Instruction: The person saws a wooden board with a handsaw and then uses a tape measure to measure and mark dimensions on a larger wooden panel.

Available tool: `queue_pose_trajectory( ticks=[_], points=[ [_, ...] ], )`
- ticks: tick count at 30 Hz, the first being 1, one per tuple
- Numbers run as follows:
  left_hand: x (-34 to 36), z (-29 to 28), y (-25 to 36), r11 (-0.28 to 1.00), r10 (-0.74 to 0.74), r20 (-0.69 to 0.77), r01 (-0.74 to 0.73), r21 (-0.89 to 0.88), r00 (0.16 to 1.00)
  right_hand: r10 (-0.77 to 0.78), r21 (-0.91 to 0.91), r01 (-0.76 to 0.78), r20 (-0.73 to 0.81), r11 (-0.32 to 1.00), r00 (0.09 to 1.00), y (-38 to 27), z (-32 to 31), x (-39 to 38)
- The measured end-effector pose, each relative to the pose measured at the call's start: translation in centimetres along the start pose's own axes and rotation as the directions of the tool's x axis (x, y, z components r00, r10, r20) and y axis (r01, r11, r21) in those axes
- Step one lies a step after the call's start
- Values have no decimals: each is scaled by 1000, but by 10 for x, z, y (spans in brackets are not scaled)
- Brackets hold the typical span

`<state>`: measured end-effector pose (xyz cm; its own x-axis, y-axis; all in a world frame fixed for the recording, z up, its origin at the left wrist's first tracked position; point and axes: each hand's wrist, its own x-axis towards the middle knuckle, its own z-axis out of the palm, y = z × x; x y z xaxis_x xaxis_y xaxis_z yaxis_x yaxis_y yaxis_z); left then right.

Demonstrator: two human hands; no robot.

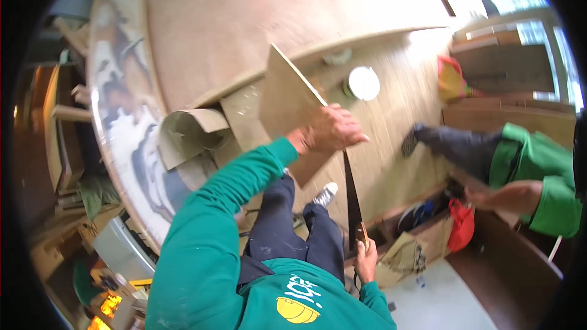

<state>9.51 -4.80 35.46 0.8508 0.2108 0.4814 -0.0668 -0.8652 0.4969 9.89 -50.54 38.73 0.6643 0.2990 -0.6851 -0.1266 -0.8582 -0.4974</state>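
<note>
At the far left, wooden boards [58, 140] stand among offcuts, and below them sits a pale grey box [124, 245]. Next comes a long curved strip [119, 91] patterned in grey, white and brown. It runs along the side of a broad, pale wooden panel [275, 9] that fills the upper middle. Just beside the strip lies a curled tan sheet [171, 140], open at one end.

In the centre, a flat wooden board [284, 107] is held tilted, in front of the person's legs, above the wood-look floor [397, 104]. The left hand [330, 129], in a green sleeve [211, 201], is clamped on the board's edge. Below it shows a grey shoe [326, 194]. A white bucket [364, 83] stands on the floor beyond that hand.

Right of the board, a handsaw [353, 208] points away from the person, its dark blade narrowing to a tip near the board; whether they touch I cannot tell. The right hand [367, 261] is clamped on its brown handle [362, 232].

Farther right are a red bag [461, 226], a red-and-yellow bag [451, 79] and a co-worker [538, 189] in a green top and dark trousers.
</note>
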Motion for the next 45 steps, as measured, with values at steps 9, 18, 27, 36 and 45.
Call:
queue_pose_trajectory(
  ticks=[9,18,27,36,45],
  points=[
    [17,-202,70,904,-427,-662,256,-344,616,-508,92,502,255,860,823,-157,-57,30],
    [-25,-174,116,590,-800,-600,183,-786,0,-454,-245,870,774,429,442,-238,-144,102],
    [-60,-151,256,700,-680,-692,68,-711,-243,-309,-74,991,945,107,104,-298,-166,170],
    [-176,-105,383,663,-741,-657,12,-749,-138,-228,272,957,930,-101,-288,-309,-136,206],
    [-194,-67,459,854,-319,-711,135,-502,-626,22,276,863,955,-423,-295,-343,-95,22]
  ],
)
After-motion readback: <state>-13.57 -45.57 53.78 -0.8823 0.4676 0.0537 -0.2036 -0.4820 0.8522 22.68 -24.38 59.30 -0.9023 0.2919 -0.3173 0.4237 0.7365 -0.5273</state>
